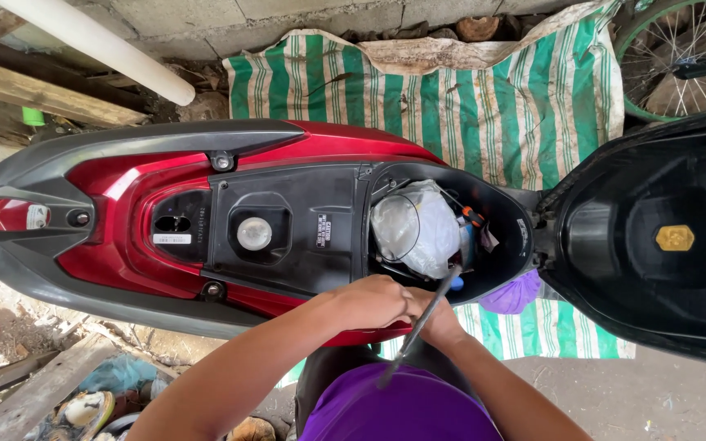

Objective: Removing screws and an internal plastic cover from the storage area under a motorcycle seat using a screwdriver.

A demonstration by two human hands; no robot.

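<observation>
While both hands meet at the near rim of the scooter's storage well, the left hand and right hand close around one long dark tool, whose shaft slants from the chest up past the fingers to the rim. One plastic-wrapped bundle fills most of the well, leaving a narrow gap. One raised seat bounds the right side.

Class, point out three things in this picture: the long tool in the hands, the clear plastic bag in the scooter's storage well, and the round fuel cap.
long tool (426, 317), head view, on its dark shaft.
plastic bag (415, 229), head view, on its crumpled middle.
fuel cap (254, 233), head view, on its pale centre.
</observation>
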